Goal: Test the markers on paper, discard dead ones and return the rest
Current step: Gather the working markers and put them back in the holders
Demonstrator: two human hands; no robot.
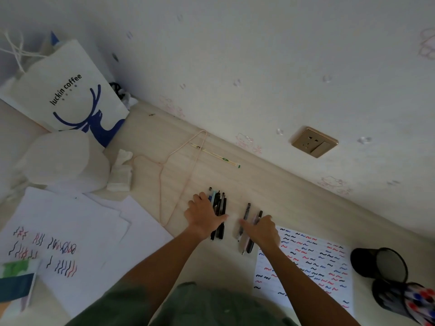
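Two pen groups on pale desk, wall socket

Bare strip of desk lay open along wall edge, beyond pens. Narrow gap stayed free between left bundle of pens and right bundle of pens. Left side blocked by wire hanger, loose paper sheets, tissue roll, paper bag. Right side blocked by scribbled test sheet and two mesh pen cups at right edge.
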